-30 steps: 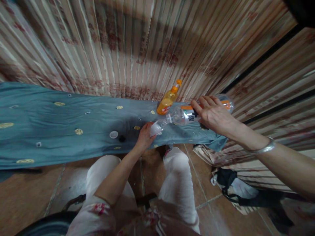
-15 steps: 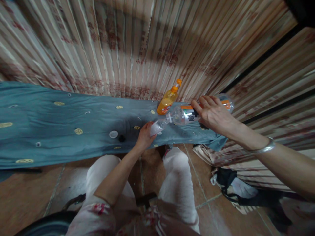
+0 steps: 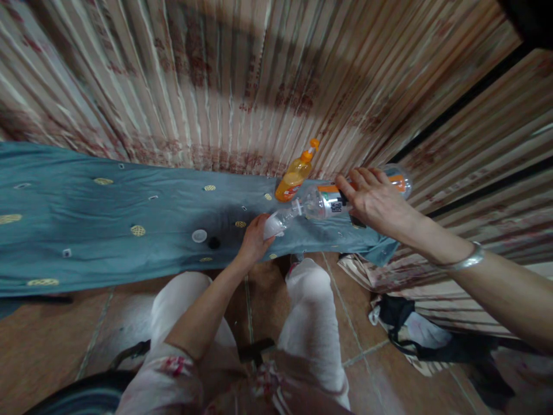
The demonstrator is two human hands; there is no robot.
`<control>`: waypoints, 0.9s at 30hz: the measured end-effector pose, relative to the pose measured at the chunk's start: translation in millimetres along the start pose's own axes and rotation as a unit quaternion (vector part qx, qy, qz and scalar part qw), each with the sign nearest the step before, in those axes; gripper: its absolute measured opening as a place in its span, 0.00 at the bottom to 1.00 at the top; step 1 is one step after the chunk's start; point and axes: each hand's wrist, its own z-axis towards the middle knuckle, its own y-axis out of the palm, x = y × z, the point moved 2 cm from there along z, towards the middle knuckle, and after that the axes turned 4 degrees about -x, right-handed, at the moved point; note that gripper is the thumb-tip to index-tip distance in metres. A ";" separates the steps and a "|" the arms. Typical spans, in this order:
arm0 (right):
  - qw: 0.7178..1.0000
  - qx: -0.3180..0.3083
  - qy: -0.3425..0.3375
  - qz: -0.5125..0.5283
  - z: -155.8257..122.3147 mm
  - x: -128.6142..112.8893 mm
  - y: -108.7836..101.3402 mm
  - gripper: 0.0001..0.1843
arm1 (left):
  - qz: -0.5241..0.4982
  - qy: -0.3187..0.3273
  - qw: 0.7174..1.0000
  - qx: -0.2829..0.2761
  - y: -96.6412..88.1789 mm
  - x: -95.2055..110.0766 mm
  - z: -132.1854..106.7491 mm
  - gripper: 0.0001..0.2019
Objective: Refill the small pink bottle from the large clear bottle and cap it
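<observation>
My right hand is wrapped round a clear plastic bottle with an orange label, held tipped on its side, mouth pointing left and down. The bottle's mouth meets a small clear cup that my left hand grips from below at the near edge of the blue-green cloth. An orange bottle with an orange spout cap stands upright just behind them.
A white cap and a small black cap lie on the cloth left of my left hand. Striped curtains hang behind. A black bag lies on the tiled floor at the right. My knees are below the cloth's edge.
</observation>
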 end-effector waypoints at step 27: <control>1.000 -0.013 0.004 -0.010 2.8 -2.1 -4.6 0.31 | 0.005 0.018 1.000 0.005 1.2 -4.7 0.1 0.32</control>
